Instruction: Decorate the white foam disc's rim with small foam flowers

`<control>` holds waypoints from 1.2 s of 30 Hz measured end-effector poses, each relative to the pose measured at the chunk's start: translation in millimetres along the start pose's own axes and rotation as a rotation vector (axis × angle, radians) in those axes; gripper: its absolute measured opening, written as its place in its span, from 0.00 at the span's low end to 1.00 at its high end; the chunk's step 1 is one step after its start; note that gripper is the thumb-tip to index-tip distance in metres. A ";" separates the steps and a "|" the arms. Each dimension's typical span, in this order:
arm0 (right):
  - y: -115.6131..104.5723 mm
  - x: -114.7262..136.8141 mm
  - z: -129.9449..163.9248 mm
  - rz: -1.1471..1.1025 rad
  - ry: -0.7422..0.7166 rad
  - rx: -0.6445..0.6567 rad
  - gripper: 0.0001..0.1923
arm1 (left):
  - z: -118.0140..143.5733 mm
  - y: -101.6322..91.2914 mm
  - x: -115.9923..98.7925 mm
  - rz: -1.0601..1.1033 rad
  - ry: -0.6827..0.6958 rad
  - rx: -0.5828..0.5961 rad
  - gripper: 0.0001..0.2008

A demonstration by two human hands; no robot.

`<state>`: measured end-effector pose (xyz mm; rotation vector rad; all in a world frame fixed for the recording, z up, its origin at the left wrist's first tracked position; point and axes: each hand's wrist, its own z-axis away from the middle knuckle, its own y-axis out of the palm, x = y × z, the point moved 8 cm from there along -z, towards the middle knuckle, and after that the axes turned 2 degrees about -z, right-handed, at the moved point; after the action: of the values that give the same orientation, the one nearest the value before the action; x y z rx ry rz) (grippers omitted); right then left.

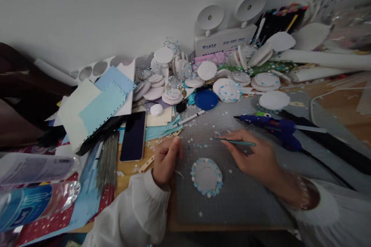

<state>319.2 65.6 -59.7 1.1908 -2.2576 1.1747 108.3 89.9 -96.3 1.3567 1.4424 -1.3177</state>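
Disc [206,176] lies flat on the grey mat [246,200], midway between both hands, rim ringed with blue-white bits. Right hand [255,158] has fingers pinched shut on tweezers [236,142], tips aimed left at loose bits [203,146] above the disc, likely for picking them. Left hand [165,160] is curled in a loose fist, holding nothing, resting at the mat edge just left of the disc. Glue gun [269,125] lies just beyond the right hand; phone [133,136] farther left.
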 end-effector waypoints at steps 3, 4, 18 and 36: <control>-8.0 3.7 -0.1 -0.044 0.006 -0.069 0.06 | -3.1 1.7 -10.7 -0.108 0.033 0.017 0.23; -10.4 5.0 0.3 -0.066 0.012 -0.089 0.07 | -4.0 2.2 -13.5 -0.128 0.046 0.019 0.20; -8.0 38.1 9.5 -0.360 -0.057 -0.017 0.18 | 1.7 25.5 -33.0 -0.090 0.224 0.203 0.04; -3.9 17.9 7.1 -0.540 0.131 -0.026 0.12 | 2.4 26.3 -40.4 -0.066 0.254 0.243 0.05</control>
<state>312.3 49.5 -51.2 1.5318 -1.6919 0.9683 140.3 76.7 -62.7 1.6991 1.5425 -1.4409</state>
